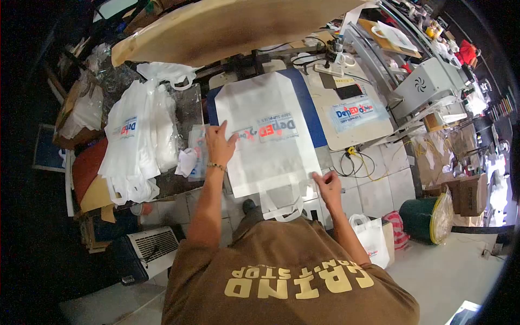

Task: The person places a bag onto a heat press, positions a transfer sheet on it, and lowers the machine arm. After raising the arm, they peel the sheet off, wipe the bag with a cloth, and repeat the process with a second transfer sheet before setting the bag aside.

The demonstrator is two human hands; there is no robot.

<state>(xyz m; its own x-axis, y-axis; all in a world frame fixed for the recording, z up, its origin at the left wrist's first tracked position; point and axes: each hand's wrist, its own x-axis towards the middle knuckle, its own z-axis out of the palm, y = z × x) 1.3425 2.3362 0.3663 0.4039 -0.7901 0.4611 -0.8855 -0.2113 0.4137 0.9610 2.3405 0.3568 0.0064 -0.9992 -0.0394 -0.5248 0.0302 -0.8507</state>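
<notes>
A white tote bag (pixel 265 157) lies flat over a blue board (pixel 310 116), its handles (pixel 283 208) hanging toward my body. Blue and red lettering shows on the bag, upside down from here. My left hand (pixel 219 145), wearing a beaded bracelet, rests at the bag's left edge with its fingers apart. At the bag's near right corner, my right hand (pixel 328 188) has thumb and fingers pinched together on the fabric.
More white bags (pixel 132 135) are piled on the left table. To the right, a cream board (pixel 346 132) carries a phone (pixel 349 91) and a printed sheet (pixel 355 115). A brown curved panel (pixel 216 32) hangs across the top. Cables (pixel 357 160) and a heater-like unit (pixel 154 246) sit lower.
</notes>
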